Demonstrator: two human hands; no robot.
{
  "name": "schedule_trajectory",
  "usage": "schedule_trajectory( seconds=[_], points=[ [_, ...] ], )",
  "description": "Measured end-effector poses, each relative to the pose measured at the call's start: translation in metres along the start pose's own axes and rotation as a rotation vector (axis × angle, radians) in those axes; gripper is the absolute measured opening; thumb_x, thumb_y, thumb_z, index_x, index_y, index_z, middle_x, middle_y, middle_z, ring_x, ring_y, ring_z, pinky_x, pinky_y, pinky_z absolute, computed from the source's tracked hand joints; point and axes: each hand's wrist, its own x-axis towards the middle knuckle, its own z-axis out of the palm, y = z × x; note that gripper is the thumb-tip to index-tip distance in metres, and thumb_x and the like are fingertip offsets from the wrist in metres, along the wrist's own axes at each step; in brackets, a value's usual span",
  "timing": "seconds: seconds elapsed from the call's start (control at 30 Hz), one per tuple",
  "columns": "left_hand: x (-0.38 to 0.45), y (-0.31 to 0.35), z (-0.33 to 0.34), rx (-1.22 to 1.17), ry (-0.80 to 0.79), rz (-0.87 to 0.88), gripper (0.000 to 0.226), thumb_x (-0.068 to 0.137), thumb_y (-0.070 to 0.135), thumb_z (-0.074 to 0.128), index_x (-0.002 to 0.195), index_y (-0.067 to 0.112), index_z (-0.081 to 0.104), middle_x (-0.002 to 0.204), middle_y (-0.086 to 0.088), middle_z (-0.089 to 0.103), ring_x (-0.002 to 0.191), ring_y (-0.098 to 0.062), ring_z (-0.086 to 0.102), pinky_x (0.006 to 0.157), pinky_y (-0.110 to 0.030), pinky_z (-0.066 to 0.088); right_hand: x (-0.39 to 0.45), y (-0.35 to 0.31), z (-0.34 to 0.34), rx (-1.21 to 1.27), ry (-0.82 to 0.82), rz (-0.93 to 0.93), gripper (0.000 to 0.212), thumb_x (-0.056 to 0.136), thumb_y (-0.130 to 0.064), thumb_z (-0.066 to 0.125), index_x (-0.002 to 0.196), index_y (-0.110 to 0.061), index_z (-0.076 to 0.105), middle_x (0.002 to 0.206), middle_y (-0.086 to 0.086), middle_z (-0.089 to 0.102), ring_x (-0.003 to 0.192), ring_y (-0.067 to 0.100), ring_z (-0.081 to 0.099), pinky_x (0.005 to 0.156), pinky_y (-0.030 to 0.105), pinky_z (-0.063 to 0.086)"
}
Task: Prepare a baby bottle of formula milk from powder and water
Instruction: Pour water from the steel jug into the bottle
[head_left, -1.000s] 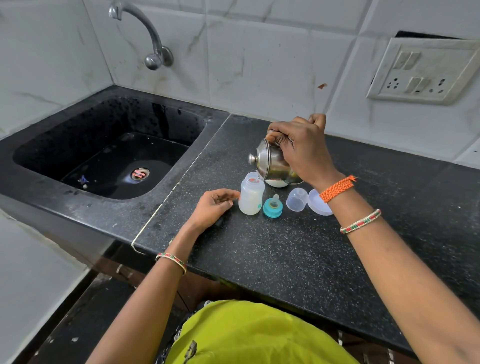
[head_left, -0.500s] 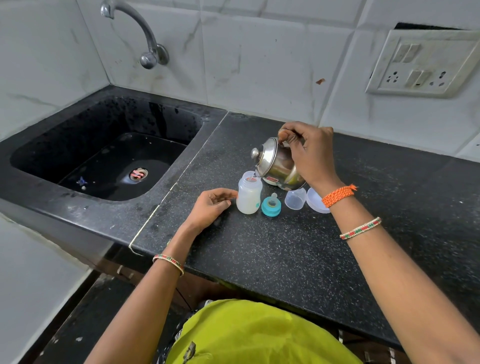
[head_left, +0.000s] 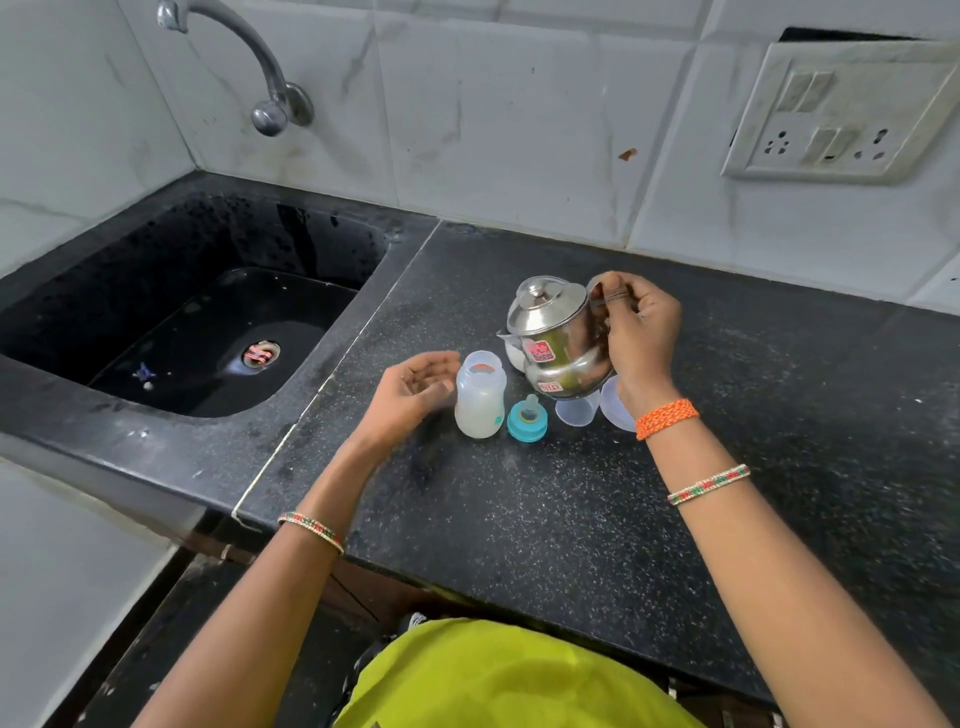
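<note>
An open translucent baby bottle (head_left: 480, 397) stands on the black counter (head_left: 519, 519) with whitish liquid low inside. My right hand (head_left: 636, 332) grips the handle of a small steel kettle (head_left: 558, 338), held nearly upright just right of and behind the bottle, spout toward it. Relaxed and holding nothing, my left hand (head_left: 415, 387) hovers just left of the bottle with fingers loosely curled. A teal ring with its teat (head_left: 527, 420) lies right of the bottle. A clear cap (head_left: 575, 410) sits under the kettle.
A black sink (head_left: 208, 322) with a wall tap (head_left: 249, 57) lies to the left. A white round lid (head_left: 615, 410) rests by my right wrist. A small white container (head_left: 515, 356) is partly hidden behind the kettle. A socket plate (head_left: 841, 114) hangs on the tiled wall.
The kettle has tipped back from pouring over the bottle to nearly upright and moved slightly right. My left hand has lifted off the counter beside the bottle.
</note>
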Motion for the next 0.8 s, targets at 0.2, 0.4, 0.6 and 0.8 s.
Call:
schedule_trajectory(
  seconds=[0.2, 0.4, 0.6, 0.8],
  points=[
    [0.056, 0.07, 0.019, 0.149, 0.024, 0.268, 0.034, 0.092, 0.015, 0.062, 0.126, 0.016, 0.059, 0.123, 0.004, 0.064, 0.112, -0.002, 0.059, 0.098, -0.023, 0.045, 0.037, -0.004, -0.01, 0.285, 0.202, 0.211, 0.028, 0.096, -0.022, 0.056, 0.07, -0.017, 0.065, 0.062, -0.006, 0.06, 0.055, 0.002, 0.052, 0.055, 0.019, 0.046],
    [0.149, 0.125, 0.058, 0.235, -0.257, 0.272, 0.052, 0.087, 0.025, 0.067, 0.134, 0.011, 0.05, 0.125, -0.001, 0.063, 0.114, -0.006, 0.06, 0.1, -0.023, 0.047, 0.109, 0.004, -0.017, 0.393, 0.295, 0.251, 0.026, 0.095, -0.024, 0.058, 0.072, -0.017, 0.068, 0.063, -0.008, 0.06, 0.056, 0.002, 0.052, 0.057, 0.022, 0.047],
    [0.246, 0.115, 0.109, 0.153, -0.501, 0.093, 0.058, 0.088, 0.009, 0.065, 0.14, 0.01, 0.041, 0.127, -0.009, 0.06, 0.11, -0.012, 0.061, 0.093, -0.024, 0.052, 0.175, 0.059, -0.004, 0.488, 0.449, 0.304, 0.025, 0.095, -0.018, 0.057, 0.072, -0.013, 0.066, 0.07, 0.0, 0.064, 0.063, 0.008, 0.058, 0.063, 0.026, 0.051],
    [0.312, 0.078, 0.139, 0.092, -0.454, 0.002, 0.069, 0.081, -0.005, 0.069, 0.142, 0.002, 0.039, 0.134, -0.013, 0.056, 0.114, -0.018, 0.059, 0.1, -0.029, 0.047, 0.225, 0.112, 0.003, 0.594, 0.41, 0.333, 0.028, 0.098, -0.006, 0.047, 0.075, -0.013, 0.06, 0.077, 0.0, 0.065, 0.076, 0.012, 0.062, 0.073, 0.024, 0.052]
  ],
)
